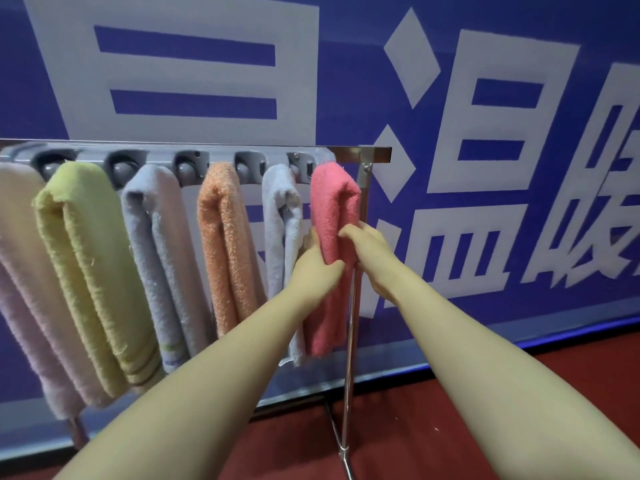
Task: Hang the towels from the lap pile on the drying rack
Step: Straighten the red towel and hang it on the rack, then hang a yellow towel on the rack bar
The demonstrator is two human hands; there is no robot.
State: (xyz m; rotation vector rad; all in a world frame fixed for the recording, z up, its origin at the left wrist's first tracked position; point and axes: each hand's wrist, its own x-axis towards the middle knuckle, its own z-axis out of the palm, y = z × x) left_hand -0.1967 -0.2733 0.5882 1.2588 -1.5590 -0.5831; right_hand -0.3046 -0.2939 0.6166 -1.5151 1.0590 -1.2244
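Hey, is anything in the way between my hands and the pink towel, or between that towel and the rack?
Nothing visible. The left hand and the right hand both grip the pink towel, which already hangs over the rack's top rail at its right end, next to the white towel.

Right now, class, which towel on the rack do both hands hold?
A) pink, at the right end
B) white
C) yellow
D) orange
A: the left hand and the right hand both grip the pink towel, last on the drying rack.
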